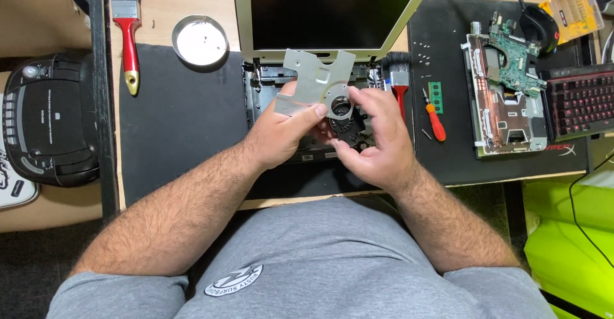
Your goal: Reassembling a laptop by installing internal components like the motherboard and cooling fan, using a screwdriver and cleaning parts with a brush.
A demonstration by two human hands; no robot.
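A flat grey metal cover plate with a round cut-out (314, 82), already lifted off, is pinched in the closed left hand (281, 130), while the black fan (344, 124) beneath the right hand's (374, 143) loosely curled fingers remains seated in the opened laptop base (268, 85).

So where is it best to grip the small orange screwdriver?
Probably the orange handle of the screwdriver, taken from above across its width. It lies flat on the black mat, the thick handle toward the person, thin shaft pointing away, both sides free.
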